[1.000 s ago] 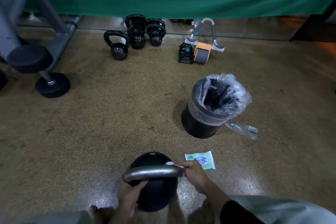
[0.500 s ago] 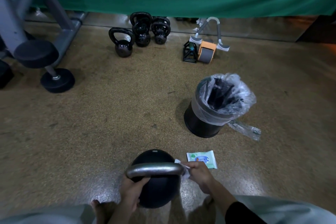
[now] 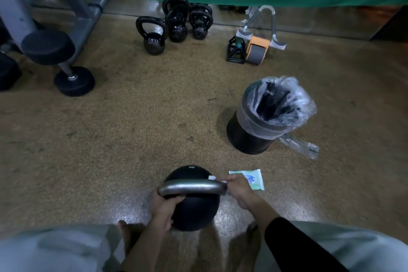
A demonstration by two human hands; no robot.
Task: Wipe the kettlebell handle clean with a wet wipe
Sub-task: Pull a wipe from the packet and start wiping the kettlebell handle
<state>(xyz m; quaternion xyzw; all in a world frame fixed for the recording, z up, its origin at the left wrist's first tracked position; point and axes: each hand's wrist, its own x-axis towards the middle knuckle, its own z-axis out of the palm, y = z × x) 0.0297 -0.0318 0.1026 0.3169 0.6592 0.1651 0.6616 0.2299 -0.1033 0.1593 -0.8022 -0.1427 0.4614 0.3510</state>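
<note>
A black kettlebell (image 3: 194, 210) with a bare steel handle (image 3: 192, 186) stands on the floor right in front of me. My left hand (image 3: 164, 207) grips the handle's left end and rests against the ball. My right hand (image 3: 239, 190) pinches a white wet wipe (image 3: 215, 179) against the handle's right end; most of the wipe is hidden under my fingers. A pale green wet wipe pack (image 3: 250, 179) lies flat on the floor just right of the kettlebell, partly behind my right hand.
A black bin (image 3: 249, 139) lined with a clear plastic bag stands to the right beyond the pack. Several small black kettlebells (image 3: 176, 26) and an orange ab roller (image 3: 256, 48) sit by the green curtain. A dumbbell (image 3: 74, 80) and a grey frame stand at the left.
My right hand with the wipe has stayed at the handle's right end, shifting slightly around it. The view has drifted a little; the kettlebell and my left hand have kept their places.
</note>
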